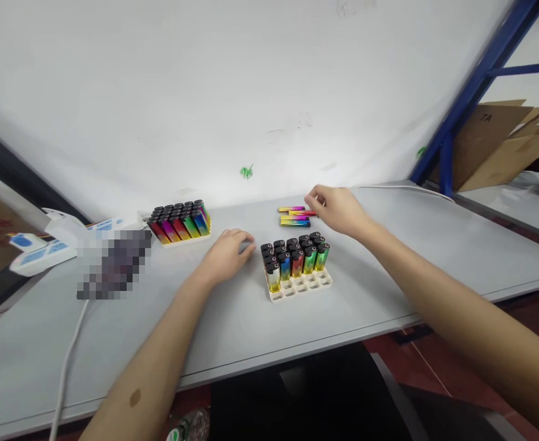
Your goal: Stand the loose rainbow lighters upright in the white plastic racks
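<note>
My right hand (336, 208) is at the back of the table, its fingers curled together beside a few loose, metallic, rainbow-coloured lighter casings (294, 221). The end of a red one (310, 213) lies right by the fingertips; what the fingers hold, if anything, is hidden. In front stands a cream slotted tray (301, 285) with rows of upright black-topped lighters (297, 262), its nearest row of slots bare. To the left of that tray my left hand (228, 254) rests over the table, thumb and fingers apart, holding nothing.
A second tray (187, 241) full of lighters stands by the wall at the left. Further left are a white power strip (53, 251), a cable (70, 361) and a blurred-out object (116, 263). A blue metal frame (453, 116) and cardboard boxes (499, 144) are at the right.
</note>
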`<state>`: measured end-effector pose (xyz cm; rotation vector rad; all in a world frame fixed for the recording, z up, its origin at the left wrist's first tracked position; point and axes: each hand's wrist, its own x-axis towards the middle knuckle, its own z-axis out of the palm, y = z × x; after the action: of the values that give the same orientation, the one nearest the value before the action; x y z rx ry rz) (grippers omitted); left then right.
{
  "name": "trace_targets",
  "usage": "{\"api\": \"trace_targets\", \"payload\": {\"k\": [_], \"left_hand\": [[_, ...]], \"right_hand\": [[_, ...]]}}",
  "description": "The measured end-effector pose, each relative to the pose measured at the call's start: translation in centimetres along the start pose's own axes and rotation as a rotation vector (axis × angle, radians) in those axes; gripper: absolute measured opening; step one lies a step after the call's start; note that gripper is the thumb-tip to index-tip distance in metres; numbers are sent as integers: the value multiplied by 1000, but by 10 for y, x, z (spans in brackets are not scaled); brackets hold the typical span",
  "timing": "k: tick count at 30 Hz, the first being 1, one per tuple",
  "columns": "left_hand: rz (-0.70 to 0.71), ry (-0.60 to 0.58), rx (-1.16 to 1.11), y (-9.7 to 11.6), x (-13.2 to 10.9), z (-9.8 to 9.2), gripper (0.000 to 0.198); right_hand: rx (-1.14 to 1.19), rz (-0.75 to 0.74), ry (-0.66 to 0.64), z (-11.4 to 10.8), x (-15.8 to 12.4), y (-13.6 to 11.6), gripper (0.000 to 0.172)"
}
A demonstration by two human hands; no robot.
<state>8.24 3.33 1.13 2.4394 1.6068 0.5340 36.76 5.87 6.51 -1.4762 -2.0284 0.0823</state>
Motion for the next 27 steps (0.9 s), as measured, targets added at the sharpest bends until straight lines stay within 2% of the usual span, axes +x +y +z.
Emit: {"api": "trace_targets", "payload": {"k": [2,4,7,12,15,18,20,24,27], "left_hand": [[-5,1,-1,0,0,0,34],[-1,7,-5,0,0,0,34],[4,16,-3,1,0,-1,33],[-6,13,-1,1,0,-2,34],[-7,6,1,2,1,-2,35],[-10,-3,6,2,1,-2,36],[-5,-4,6,1,1,-2,37],[-1,2,11,-1,2,-1,36],[-2,3,14,-1,2,-2,36]], "right_hand": [[-26,-21,-173,18,6,28,20],[-82,-13,-232,33,4,46,24],[-100,-25,-244,41,-1,57,25],[140,95,-273,31,-3,58,22],[298,163,-249,22,-4,60,22],[384,223,-212,14,-5,61,16],[573,267,-184,10,-5,59,11],[1139,372,-94,6,-5,49,14],[1322,451,-57,7,-6,40,13]]}}
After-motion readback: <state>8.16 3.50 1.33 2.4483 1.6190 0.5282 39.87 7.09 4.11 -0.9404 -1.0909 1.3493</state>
